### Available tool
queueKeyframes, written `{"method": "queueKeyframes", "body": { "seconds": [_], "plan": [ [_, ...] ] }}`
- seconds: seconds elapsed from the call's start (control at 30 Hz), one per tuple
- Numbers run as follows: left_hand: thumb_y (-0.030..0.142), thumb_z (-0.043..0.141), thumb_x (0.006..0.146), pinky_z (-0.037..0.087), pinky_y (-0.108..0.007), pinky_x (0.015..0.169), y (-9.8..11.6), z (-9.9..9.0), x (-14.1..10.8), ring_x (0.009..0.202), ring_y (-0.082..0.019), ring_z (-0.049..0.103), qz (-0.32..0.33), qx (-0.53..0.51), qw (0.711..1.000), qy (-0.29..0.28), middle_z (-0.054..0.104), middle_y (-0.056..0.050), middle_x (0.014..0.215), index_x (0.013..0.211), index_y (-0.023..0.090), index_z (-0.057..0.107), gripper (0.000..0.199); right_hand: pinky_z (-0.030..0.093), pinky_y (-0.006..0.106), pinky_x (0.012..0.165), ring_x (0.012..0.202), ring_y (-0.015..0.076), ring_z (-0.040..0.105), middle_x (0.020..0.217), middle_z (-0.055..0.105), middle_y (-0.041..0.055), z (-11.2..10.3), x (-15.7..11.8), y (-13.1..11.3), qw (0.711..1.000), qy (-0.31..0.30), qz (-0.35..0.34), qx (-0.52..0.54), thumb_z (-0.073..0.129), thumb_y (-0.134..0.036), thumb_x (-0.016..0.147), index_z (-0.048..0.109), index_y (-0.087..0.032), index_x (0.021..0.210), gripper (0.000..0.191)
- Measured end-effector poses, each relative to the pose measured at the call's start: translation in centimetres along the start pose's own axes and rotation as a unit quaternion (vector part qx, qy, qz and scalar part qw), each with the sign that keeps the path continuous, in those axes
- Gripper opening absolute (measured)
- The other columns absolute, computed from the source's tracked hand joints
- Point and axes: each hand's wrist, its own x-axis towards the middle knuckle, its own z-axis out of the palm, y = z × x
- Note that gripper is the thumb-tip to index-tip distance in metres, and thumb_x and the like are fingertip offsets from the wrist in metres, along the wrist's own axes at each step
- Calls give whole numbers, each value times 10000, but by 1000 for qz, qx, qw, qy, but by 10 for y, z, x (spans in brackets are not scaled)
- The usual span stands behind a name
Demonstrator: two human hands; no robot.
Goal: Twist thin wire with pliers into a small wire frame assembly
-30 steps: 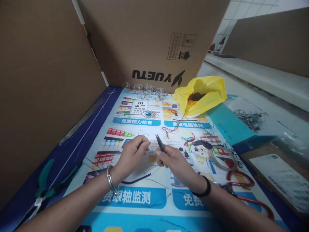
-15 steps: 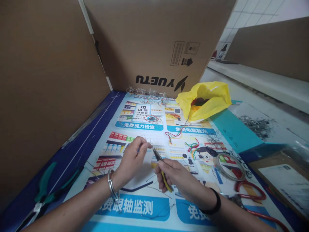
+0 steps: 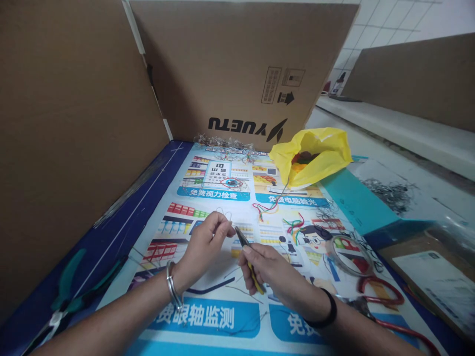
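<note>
My left hand (image 3: 212, 237) is closed in a pinch on a thin wire (image 3: 227, 215), whose fine loops stick up above the fingers. My right hand (image 3: 265, 262) grips a pair of pliers (image 3: 256, 279) with yellow handles. Their dark jaws point up and left, close beside my left fingertips. Whether the jaws touch the wire is too small to tell. Just beyond the hands, red, green and yellow threads (image 3: 296, 227) lie on the printed poster (image 3: 218, 274).
A yellow bag (image 3: 328, 165) stands at the back right. Green-handled pliers (image 3: 70, 296) lie at left, and a tape roll (image 3: 351, 256) and red-handled scissors (image 3: 382, 299) at right. Wire pieces (image 3: 226, 144) line the cardboard wall (image 3: 222, 64). More dark wire bits (image 3: 389, 193) lie far right.
Both hands keep nearly the same pose, with the plier jaws still at the left fingertips. The whole view has shifted slightly.
</note>
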Motion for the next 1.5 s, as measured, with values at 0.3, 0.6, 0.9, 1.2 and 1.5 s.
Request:
{"method": "queueKeyframes", "body": {
  "seconds": [0.3, 0.6, 0.9, 1.2, 1.5],
  "plan": [
    [262, 411, 890, 416, -259, 663, 2, 0, 0, 695, -135, 576, -13, 5, 1000, -9, 619, 15, 721, 747, 187, 514, 191, 273, 165, 338, 357, 59, 429, 490, 471, -48, -2, 1, 2, 999, 13, -14, -46, 431, -501, 843, 513, -150, 738, 376],
    [244, 500, 838, 450, -266, 691, -3, 2, 1, 727, -147, 590, 1, -20, 1000, -13, 647, 1, 768, 853, 200, 619, 128, 259, 179, 340, 341, 54, 364, 461, 429, -65, -2, 0, 3, 998, 26, -22, -60, 427, -532, 834, 503, -161, 740, 390],
    [258, 513, 841, 449, -332, 796, -6, -2, 4, 843, -185, 586, 76, 6, 997, 17, 667, -31, 837, 808, 204, 665, 165, 265, 182, 344, 352, 52, 337, 444, 403, -71, 3, -1, -2, 998, 31, -20, -49, 451, -551, 805, 499, -158, 723, 404],
    [221, 499, 838, 438, -269, 686, -4, 0, 0, 727, -154, 586, 48, 42, 998, 20, 647, -14, 755, 759, 181, 638, 165, 258, 184, 343, 350, 58, 364, 451, 429, -58, 0, -1, 1, 998, 11, -23, -54, 432, -544, 825, 517, -152, 738, 410],
    [206, 500, 833, 428, -271, 675, -6, 2, 1, 712, -157, 569, 89, 74, 993, 32, 636, -18, 739, 758, 188, 628, 149, 290, 176, 340, 352, 58, 387, 472, 437, -58, 0, -1, 2, 1000, 13, -2, -20, 471, -559, 800, 516, -154, 721, 415]
  ]
}}
